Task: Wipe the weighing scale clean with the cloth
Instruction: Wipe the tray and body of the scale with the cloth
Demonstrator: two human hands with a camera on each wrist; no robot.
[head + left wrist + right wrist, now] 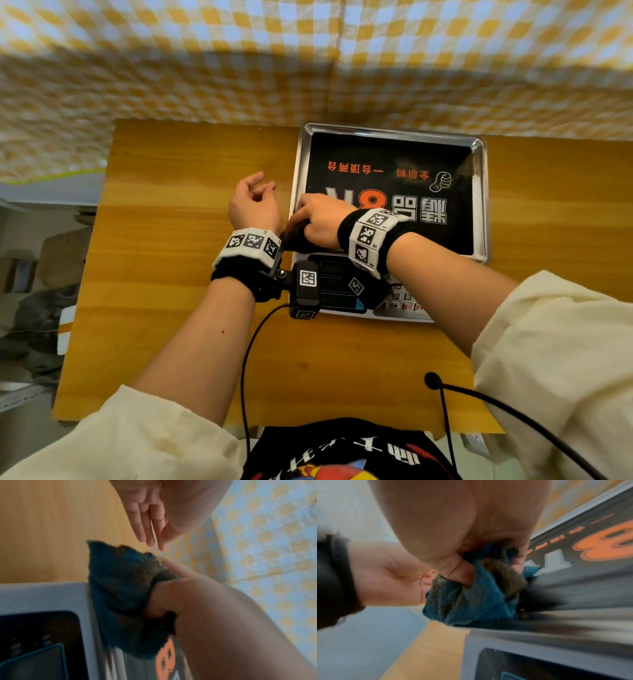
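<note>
The weighing scale (390, 313) stands on the wooden table, with a steel tray (479, 202) that bears a black sticker with orange print. My right hand (317, 219) grips a crumpled dark blue cloth (295, 238) and presses it on the tray's front left corner. The right wrist view shows its fingers curled round the cloth (479, 591) against the tray rim (573, 620). My left hand (258, 192) hovers just left of the tray, holding nothing. In the left wrist view its fingers (145, 526) are straight above the cloth (120, 588).
The scale's display and keypad (400, 301) face me, partly hidden by my wrists. The wooden table (171, 308) stretches left and front of the scale. A yellow checked cloth (308, 68) hangs behind it. Black cables (246, 359) trail from my wrists.
</note>
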